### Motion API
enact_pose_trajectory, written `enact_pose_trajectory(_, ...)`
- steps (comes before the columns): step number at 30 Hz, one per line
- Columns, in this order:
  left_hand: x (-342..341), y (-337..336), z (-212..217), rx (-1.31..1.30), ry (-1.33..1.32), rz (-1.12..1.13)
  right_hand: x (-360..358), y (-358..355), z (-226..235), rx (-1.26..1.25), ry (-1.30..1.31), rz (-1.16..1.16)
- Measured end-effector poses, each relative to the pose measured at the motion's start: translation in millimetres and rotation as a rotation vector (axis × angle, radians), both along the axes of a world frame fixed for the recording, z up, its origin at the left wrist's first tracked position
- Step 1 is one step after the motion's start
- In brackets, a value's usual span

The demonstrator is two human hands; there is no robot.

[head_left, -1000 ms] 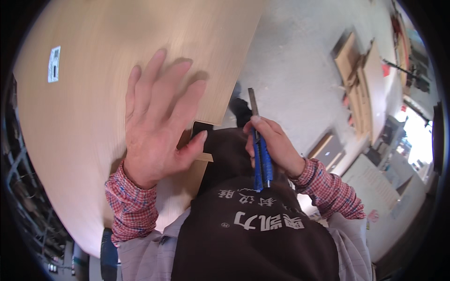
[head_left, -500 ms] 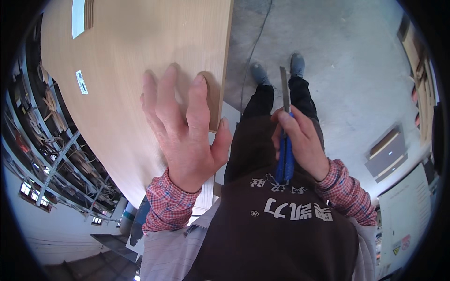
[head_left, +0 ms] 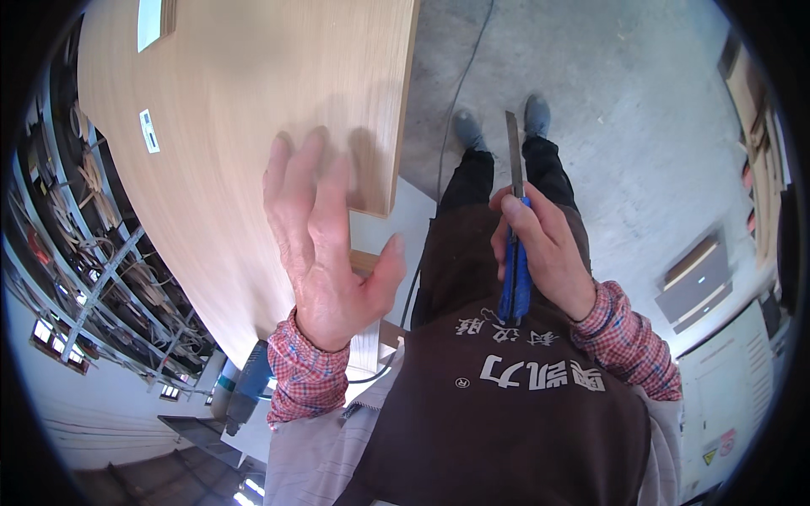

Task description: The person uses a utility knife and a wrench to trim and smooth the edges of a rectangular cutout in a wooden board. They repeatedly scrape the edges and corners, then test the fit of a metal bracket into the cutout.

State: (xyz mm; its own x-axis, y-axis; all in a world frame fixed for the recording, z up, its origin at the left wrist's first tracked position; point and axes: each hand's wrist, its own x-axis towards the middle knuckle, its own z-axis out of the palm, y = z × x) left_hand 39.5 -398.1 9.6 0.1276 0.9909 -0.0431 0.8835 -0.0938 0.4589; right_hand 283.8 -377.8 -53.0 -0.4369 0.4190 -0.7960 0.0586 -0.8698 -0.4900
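My right hand (head_left: pixel 546 244) grips a blue utility knife (head_left: pixel 515 278) in front of the brown apron, its long blade pointing away from me. My left hand (head_left: pixel 316 244) is spread over the near right part of a light wood-grain panel (head_left: pixel 253 101), its fingertips slightly blurred. Whether the palm touches the panel I cannot tell. Beside the left thumb, the panel's corner has a notch, with a piece of wood (head_left: pixel 364 262) partly showing there. A small white label (head_left: pixel 148 131) sticks to the panel.
At the panel's near end lies a dark blue tool (head_left: pixel 247 384), partly behind my left sleeve. Metal racks (head_left: pixel 101 278) with strips stand on the left. A dark cable (head_left: pixel 460 88) crosses the concrete floor. Grey and brown boards (head_left: pixel 697 274) lie at right, near a pale cabinet (head_left: pixel 730 396).
My left hand has shifted a little left, away from the panel's right edge, and its fingers are closer together. The notch now shows. My right hand still holds the knife.
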Motion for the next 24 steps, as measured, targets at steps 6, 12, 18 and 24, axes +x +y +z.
enact_pose_trajectory(6, 20, 6, -19, 0.126, 0.148, 0.076, 9, 5, -1, 0.035, 0.024, 0.143)
enact_pose_trajectory(12, 6, -15, -8, 0.125, -0.035, 0.194, 21, 19, 0, 0.093, 0.048, 0.194)
enact_pose_trajectory(18, 33, -90, -16, 0.133, 0.199, 0.551, 53, 49, 14, 0.234, 0.031, 0.383)
enact_pose_trajectory(24, 89, -79, -31, 0.075, 0.315, 0.867, 47, 99, 72, 0.592, -0.085, 0.853)
